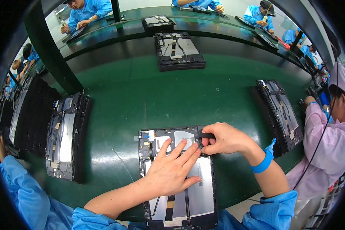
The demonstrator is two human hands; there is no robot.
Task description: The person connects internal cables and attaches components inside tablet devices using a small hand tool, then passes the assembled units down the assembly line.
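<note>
An opened tablet [200,191] lies in front of me at the table's near edge, its silver battery plates, cables and small boards bare. My left hand [172,170] rests flat across its upper middle, palm down with fingers stretched out. At the tablet's top right corner, my right hand [228,140] pinches a small black bar-shaped piece [207,135] between thumb and fingers. Whether that piece is a part or a tool cannot be made out. A blue band [263,163] circles my right wrist. Part of the tablet's middle is hidden under my left hand and forearm.
Stacks of opened tablets stand on the green table [115,115]: a left stack [63,134], a right stack [281,111] and a far stack [178,51]. A thin wire [120,160] lies left of my tablet. A dark post [51,50] rises at left. Co-workers sit around.
</note>
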